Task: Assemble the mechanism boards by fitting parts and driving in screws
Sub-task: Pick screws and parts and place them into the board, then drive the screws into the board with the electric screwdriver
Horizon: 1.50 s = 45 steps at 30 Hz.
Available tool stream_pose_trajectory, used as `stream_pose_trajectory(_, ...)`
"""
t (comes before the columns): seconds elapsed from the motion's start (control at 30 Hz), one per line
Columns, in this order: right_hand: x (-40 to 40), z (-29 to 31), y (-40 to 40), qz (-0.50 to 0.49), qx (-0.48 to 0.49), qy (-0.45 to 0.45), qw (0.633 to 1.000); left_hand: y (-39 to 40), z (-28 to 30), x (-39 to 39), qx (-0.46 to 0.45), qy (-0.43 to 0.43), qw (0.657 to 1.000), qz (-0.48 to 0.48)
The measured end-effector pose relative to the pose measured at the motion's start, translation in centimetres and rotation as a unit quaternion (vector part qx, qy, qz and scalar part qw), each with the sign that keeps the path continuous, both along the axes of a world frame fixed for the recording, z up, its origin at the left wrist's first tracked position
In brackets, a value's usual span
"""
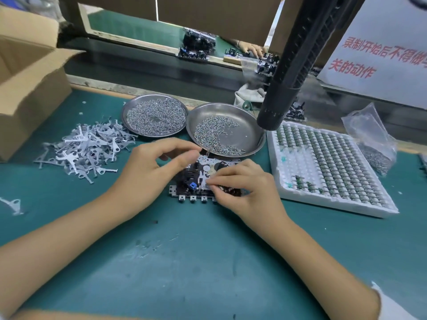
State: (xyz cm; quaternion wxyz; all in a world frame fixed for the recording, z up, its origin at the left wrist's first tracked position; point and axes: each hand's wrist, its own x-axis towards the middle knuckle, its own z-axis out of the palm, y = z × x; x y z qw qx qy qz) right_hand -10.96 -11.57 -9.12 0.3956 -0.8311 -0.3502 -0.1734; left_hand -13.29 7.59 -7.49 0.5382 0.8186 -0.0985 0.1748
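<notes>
On the green counter (184, 262) the right hand (245, 188) pinches a small pale part onto the mechanism board (196, 179) at the middle, the left hand (150, 172) pinches something tiny just above it, and two screw dishes (249, 125) sit at twelve o'clock.

Screw dishes (225, 130) crowding board's (184, 179) far edge
</notes>
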Motion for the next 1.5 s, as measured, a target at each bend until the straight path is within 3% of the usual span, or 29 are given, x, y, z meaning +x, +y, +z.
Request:
stream_pose_trajectory(0.33,0.3,-0.7,0.1,0.001,-0.068,-0.117,0.991,-0.5,-0.4,-0.4,0.000,0.020,1.000,0.021)
stream_pose_trajectory(0.63,-0.3,0.6,-0.2,0.011,-0.059,0.053,0.997,-1.2,-1.1,-1.2,0.184,-0.031,0.982,-0.039)
stream_pose_trajectory(0.97,-0.4,1.2,-0.2,-0.002,-0.021,0.141,0.990,-1.5,-1.6,-0.8,0.179,-0.040,0.982,-0.041)
stream_pose_trajectory(1.1,-0.5,2.1,-0.5,-0.050,0.073,0.080,0.993,-1.5,-1.5,-0.6,0.162,-0.049,0.984,-0.047)
stream_pose_trajectory(1.23,1.6,5.5,-1.8,-0.197,0.188,-0.028,0.962,-1.4,-1.8,-0.4,0.150,-0.042,0.987,-0.043)
stream_pose_trajectory(1.33,4.1,8.9,-2.4,-0.261,0.205,-0.035,0.943,-1.4,-2.0,-0.3,0.146,-0.036,0.988,-0.036)
stream_pose_trajectory(1.5,6.9,12.2,-0.5,-0.164,0.247,0.027,0.955,-1.4,-1.9,-0.2,0.133,-0.035,0.990,-0.034)
